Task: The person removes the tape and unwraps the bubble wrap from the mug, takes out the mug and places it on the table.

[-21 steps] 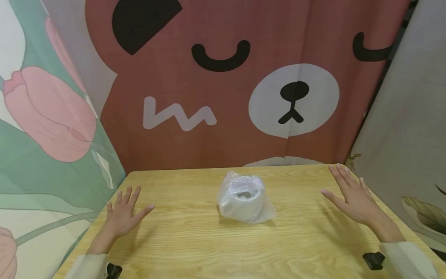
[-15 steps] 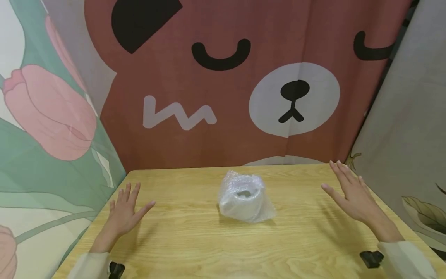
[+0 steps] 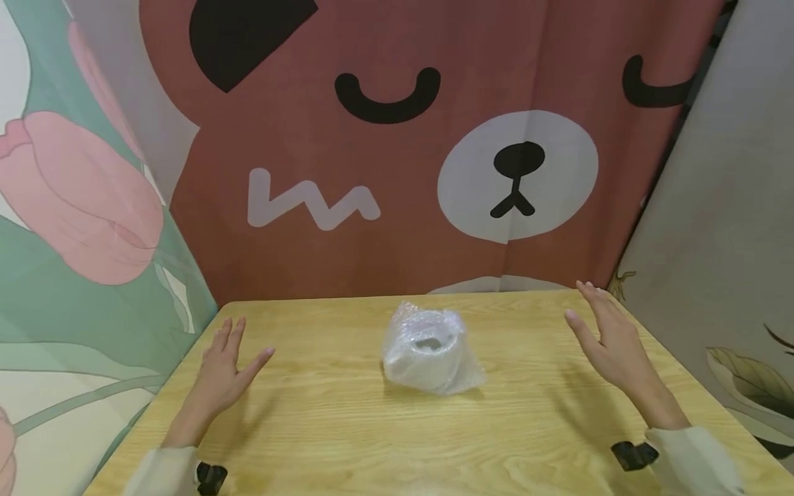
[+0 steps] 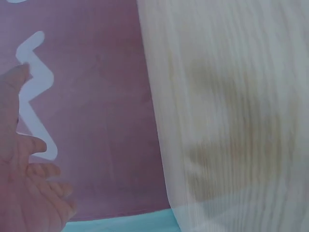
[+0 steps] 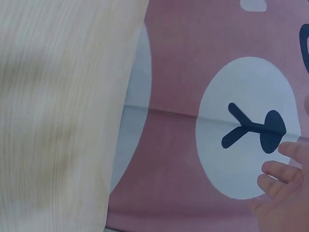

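A crumpled bundle of clear bubble wrap (image 3: 431, 350) sits in the middle of the wooden table (image 3: 347, 427). My left hand (image 3: 225, 365) hovers over the table's left side with fingers straight, holding nothing. Over the right side my right hand (image 3: 604, 334) is raised on edge, fingers straight, palm turned towards the bundle, also holding nothing. Both hands are well apart from the wrap. The left wrist view catches my left hand (image 4: 24, 183) at its lower left edge. In the right wrist view, my right hand's fingertips (image 5: 285, 179) show against the curtain.
A brown curtain with a cartoon bear face (image 3: 515, 176) hangs behind the table. A tulip-print cloth (image 3: 74, 207) closes the left side and a grey one (image 3: 726, 227) the right. Black wrist straps (image 3: 633, 455) show at both sleeves.
Both hands have lifted slightly and turned more on edge, drifting a little inward. The bubble wrap has not moved on the table.
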### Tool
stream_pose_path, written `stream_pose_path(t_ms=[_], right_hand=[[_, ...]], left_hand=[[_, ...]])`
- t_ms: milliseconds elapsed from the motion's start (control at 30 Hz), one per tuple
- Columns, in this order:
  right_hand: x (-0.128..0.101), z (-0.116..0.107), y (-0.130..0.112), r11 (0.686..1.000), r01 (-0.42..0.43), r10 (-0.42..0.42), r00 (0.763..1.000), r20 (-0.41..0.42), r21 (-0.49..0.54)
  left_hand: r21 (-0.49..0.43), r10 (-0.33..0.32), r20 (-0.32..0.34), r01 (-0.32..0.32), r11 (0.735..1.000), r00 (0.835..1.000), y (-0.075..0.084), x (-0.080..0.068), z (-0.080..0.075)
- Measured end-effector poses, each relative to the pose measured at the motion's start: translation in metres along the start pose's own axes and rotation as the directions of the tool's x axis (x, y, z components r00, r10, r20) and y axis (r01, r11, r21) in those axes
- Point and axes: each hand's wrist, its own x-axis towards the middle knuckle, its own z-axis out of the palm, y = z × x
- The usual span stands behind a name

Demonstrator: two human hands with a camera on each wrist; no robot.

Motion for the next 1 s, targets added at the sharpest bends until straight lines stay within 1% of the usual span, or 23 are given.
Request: stream_pose_path(t_ms=[167, 300, 433, 600, 733, 833, 933, 1000], right_hand=[[0.002, 0.002, -0.009, 1.0, -0.005, 0.007, 0.997, -0.073, 0.026], [0.003, 0.003, -0.015, 1.0, 0.003, 0.0, 0.991, -0.135, 0.026], [0.003, 0.007, -0.021, 0.999, 0.013, -0.006, 0.983, -0.185, 0.034], [0.003, 0.011, -0.028, 0.998, 0.018, -0.007, 0.979, -0.203, 0.053], [0.002, 0.013, -0.028, 0.997, 0.036, -0.023, 0.977, -0.211, 0.061], [0.001, 0.015, -0.03, 0.998, 0.027, -0.013, 0.974, -0.228, 0.059], [0.001, 0.016, -0.034, 0.995, 0.008, 0.015, 0.969, -0.245, 0.095], [0.001, 0.017, -0.036, 0.99, 0.006, 0.03, 0.967, -0.253, 0.138]], left_hand=[[-0.052, 0.019, -0.024, -0.021, 0.998, 1.0, 0.005, 0.001, 0.0], [-0.057, 0.042, -0.086, -0.047, 0.997, 0.995, 0.012, 0.002, 0.001], [-0.066, 0.038, -0.143, -0.048, 0.997, 0.989, 0.015, 0.002, 0.003], [-0.086, 0.029, -0.199, -0.047, 0.995, 0.979, 0.015, 0.0, 0.006], [-0.119, 0.018, -0.216, -0.045, 0.992, 0.976, 0.02, -0.003, 0.009], [-0.138, 0.017, -0.232, -0.05, 0.989, 0.972, 0.026, -0.003, 0.011], [-0.155, 0.023, -0.259, -0.065, 0.986, 0.966, 0.03, -0.003, 0.013], [-0.172, 0.022, -0.272, -0.071, 0.983, 0.962, 0.032, -0.003, 0.014]])
